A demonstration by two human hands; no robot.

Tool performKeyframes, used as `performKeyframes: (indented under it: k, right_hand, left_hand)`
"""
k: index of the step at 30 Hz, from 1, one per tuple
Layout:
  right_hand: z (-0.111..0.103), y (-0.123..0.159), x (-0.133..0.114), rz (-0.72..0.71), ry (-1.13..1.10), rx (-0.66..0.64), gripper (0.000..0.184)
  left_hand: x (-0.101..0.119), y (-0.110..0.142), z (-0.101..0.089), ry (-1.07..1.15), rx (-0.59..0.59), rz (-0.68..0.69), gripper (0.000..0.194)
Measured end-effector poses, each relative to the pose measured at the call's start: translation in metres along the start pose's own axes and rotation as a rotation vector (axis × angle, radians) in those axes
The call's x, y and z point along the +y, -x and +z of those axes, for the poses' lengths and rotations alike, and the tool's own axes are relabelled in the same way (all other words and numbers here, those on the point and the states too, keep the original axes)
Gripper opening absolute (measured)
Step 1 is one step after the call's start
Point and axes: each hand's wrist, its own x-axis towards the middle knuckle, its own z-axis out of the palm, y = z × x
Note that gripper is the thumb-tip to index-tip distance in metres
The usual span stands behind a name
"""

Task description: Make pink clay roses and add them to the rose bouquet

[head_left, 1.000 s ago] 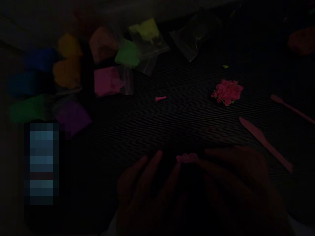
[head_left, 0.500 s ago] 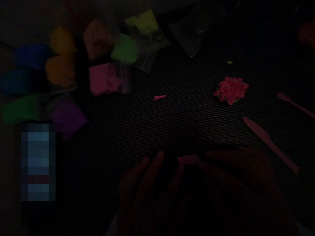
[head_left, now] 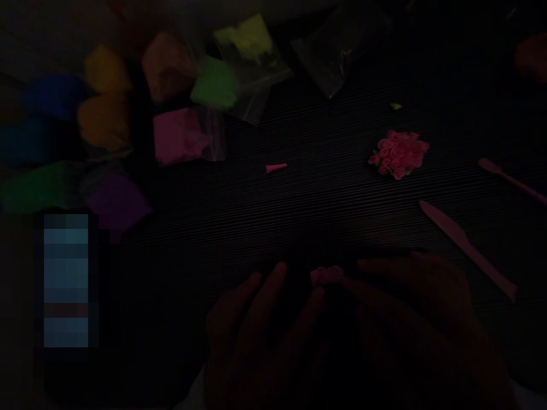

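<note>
The little pink strip [head_left: 327, 275] lies crosswise in front of the person, its long axis running left to right, nearly level, the smaller end toward the left. It's between the fingertips of the left hand [head_left: 260, 336] and the right hand [head_left: 423, 324], close in front of both. A left fingertip meets its near edge and a right finger reaches its right end, while other left fingers are spread apart. In this gloom I can't tell whether either hand pinches it or only rests against it.

The tabletop [head_left: 222, 228] is dark, with fine ridges across it, and the room around is very dim. Coloured packets [head_left: 179, 136] crowd the far left. Beyond the hands I see a pink cone [head_left: 276, 168] lying on its side, a cluster of pink roses [head_left: 399, 154] and a green scrap [head_left: 396, 106] past it. A pink knife [head_left: 465, 245] slants near the right hand, and a slimmer tool [head_left: 513, 182] lies farther out.

The strip itself is a row of rounded lobes with a scalloped far edge, dull pink in this light
</note>
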Motion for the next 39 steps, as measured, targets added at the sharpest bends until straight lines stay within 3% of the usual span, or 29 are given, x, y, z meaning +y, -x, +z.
performKeyframes:
  k: [9,17,39]
  right_hand:
    - [0.0,0.0,0.0,0.002,-0.006,0.02,0.024]
    - [0.001,-0.004,-0.002,0.007,-0.038,0.048,0.021]
    - [-0.001,-0.002,-0.002,0.014,-0.039,0.03,0.024]
  left_hand:
    - [0.005,-0.002,0.001,0.043,0.074,-0.104,0.043]
    - [0.003,-0.003,0.002,0.033,0.055,-0.078,0.054]
    - [0.013,-0.007,0.006,0.073,0.086,-0.115,0.045]
